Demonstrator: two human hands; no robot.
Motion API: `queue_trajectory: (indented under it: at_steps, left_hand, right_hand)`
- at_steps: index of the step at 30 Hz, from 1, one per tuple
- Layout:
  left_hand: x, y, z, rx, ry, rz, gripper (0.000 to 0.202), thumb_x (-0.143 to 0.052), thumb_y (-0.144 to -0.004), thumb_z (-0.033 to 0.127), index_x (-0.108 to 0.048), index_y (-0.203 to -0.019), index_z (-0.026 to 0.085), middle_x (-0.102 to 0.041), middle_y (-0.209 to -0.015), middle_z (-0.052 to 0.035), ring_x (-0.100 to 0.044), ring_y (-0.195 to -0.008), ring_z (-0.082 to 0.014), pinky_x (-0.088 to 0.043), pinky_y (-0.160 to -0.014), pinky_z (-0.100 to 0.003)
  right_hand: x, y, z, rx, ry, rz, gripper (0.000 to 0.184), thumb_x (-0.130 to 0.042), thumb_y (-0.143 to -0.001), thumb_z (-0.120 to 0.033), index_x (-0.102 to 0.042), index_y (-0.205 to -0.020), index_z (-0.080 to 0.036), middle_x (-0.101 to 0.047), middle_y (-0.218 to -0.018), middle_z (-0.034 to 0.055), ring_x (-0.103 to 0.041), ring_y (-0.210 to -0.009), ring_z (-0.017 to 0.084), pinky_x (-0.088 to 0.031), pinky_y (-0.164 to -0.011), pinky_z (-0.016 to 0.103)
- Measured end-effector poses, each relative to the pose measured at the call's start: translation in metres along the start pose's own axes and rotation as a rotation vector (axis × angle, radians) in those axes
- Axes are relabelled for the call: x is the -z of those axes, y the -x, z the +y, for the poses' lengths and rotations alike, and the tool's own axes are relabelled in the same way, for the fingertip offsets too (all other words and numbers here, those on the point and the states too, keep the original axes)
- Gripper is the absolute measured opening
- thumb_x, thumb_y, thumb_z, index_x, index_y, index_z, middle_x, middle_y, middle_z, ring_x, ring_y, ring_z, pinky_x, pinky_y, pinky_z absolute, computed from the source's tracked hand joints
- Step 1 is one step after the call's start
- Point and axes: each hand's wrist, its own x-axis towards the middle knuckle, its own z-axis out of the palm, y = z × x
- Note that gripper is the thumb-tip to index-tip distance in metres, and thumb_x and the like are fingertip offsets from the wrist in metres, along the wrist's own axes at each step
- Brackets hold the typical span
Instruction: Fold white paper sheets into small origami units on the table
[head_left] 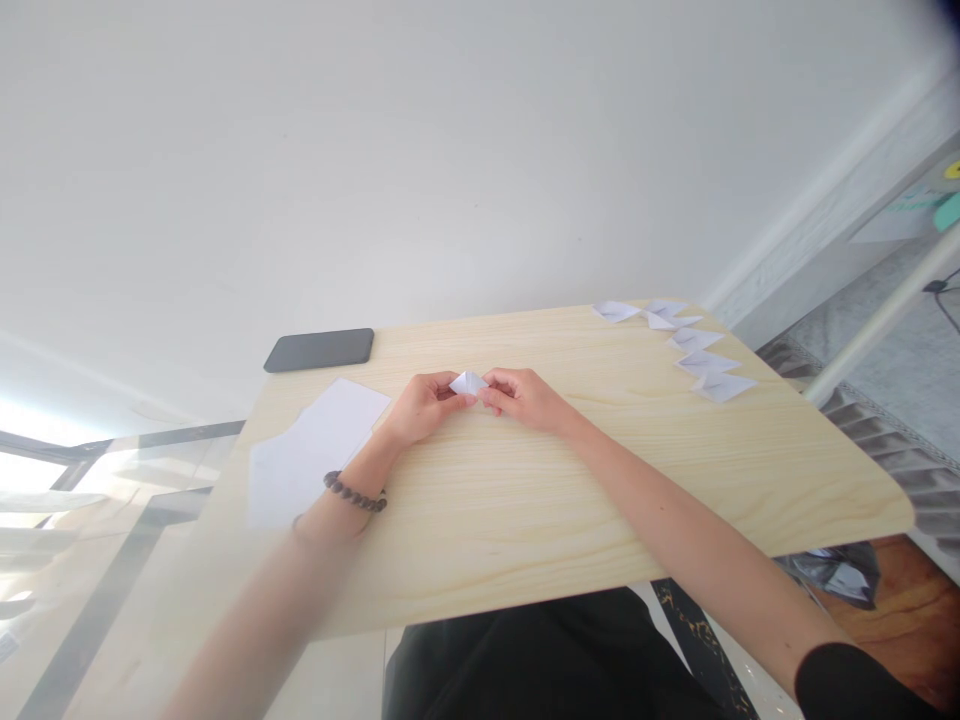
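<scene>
Right now both hands meet over the middle of the light wooden table (525, 500), and a small folded white paper piece (468, 382) sits between them. The left hand (426, 405) comes in from the near left, a dark bead bracelet (355, 493) on its wrist, and its fingertips are closed on the left side of the paper. The right hand (525, 397) reaches in from the near right, and its thumb and forefinger pinch the right edge of the same piece. The paper stands out above the fingertips as a little pointed shape, held just over the tabletop; whether its lower edge touches the wood cannot be told.

Left of the left hand, flat white paper sheets (315, 445) lie on the table, partly under the wrist. Farther off, at the far left edge, a dark phone (320, 350) lies face down. Along the far right edge a row of finished folded paper pieces (694, 345) runs from the far corner toward the near side, well apart from the hands.
</scene>
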Motion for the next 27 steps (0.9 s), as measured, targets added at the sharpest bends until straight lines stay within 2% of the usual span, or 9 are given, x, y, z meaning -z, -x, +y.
queue_trajectory:
  at_steps: [5, 9, 12, 18, 23, 27]
  left_hand:
    - [-0.0035, 0.0004, 0.0021, 0.026, 0.005, 0.037, 0.038, -0.061, -0.072, 0.047, -0.065, -0.088, 0.014, -0.067, -0.082, -0.005, -0.059, -0.075, -0.0166, -0.045, -0.067, -0.026]
    - [-0.0069, -0.0021, -0.0006, -0.037, 0.09, 0.145, 0.037, -0.056, -0.076, 0.048, -0.064, -0.087, 0.014, -0.065, -0.083, -0.005, -0.059, -0.078, -0.0153, -0.046, -0.076, -0.028]
    - [-0.0057, -0.0032, -0.0037, -0.055, 0.142, 0.191, 0.034, -0.059, -0.075, 0.045, -0.063, -0.086, 0.014, -0.065, -0.084, -0.0052, -0.059, -0.078, -0.0156, -0.046, -0.077, -0.029]
    - [-0.0004, -0.0023, -0.0037, -0.033, 0.12, 0.16, 0.031, -0.062, -0.073, 0.043, -0.066, -0.082, 0.014, -0.066, -0.085, -0.0053, -0.058, -0.079, -0.0162, -0.044, -0.078, -0.028]
    - [-0.0033, -0.0034, -0.0035, -0.018, 0.193, 0.157, 0.034, -0.062, -0.072, 0.045, -0.062, -0.085, 0.013, -0.065, -0.084, -0.0061, -0.059, -0.076, -0.0154, -0.047, -0.075, -0.029]
    - [-0.0042, -0.0023, -0.0029, -0.014, 0.133, 0.101, 0.04, -0.062, -0.071, 0.046, -0.059, -0.095, 0.013, -0.065, -0.091, -0.0077, -0.06, -0.074, -0.0154, -0.047, -0.072, -0.03]
  right_hand:
    - [0.0008, -0.0012, 0.0035, -0.021, 0.008, 0.027, 0.023, -0.047, -0.081, -0.038, -0.055, -0.08, -0.016, -0.052, -0.062, -0.0023, -0.049, -0.056, 0.009, -0.037, -0.055, 0.021]
    - [-0.0004, -0.0019, 0.0053, -0.012, 0.044, 0.044, 0.021, -0.046, -0.081, -0.037, -0.052, -0.078, -0.017, -0.05, -0.062, -0.0029, -0.046, -0.053, 0.008, -0.035, -0.053, 0.021]
    - [-0.0009, -0.0018, 0.005, 0.015, 0.089, 0.038, 0.019, -0.046, -0.081, -0.035, -0.051, -0.076, -0.018, -0.047, -0.06, -0.0038, -0.043, -0.053, 0.008, -0.033, -0.052, 0.021]
    - [-0.0016, -0.0012, 0.0018, 0.1, 0.156, 0.049, 0.017, -0.046, -0.081, -0.032, -0.05, -0.072, -0.017, -0.042, -0.06, -0.0044, -0.036, -0.053, 0.008, -0.03, -0.052, 0.021]
    - [-0.0039, -0.0021, 0.0051, 0.05, 0.124, 0.067, 0.02, -0.046, -0.081, -0.035, -0.052, -0.075, -0.017, -0.044, -0.06, -0.0038, -0.037, -0.053, 0.008, -0.03, -0.05, 0.021]
    - [-0.0044, -0.0029, 0.008, 0.016, 0.113, 0.097, 0.022, -0.046, -0.081, -0.037, -0.053, -0.078, -0.016, -0.047, -0.061, -0.003, -0.04, -0.052, 0.008, -0.032, -0.05, 0.021]
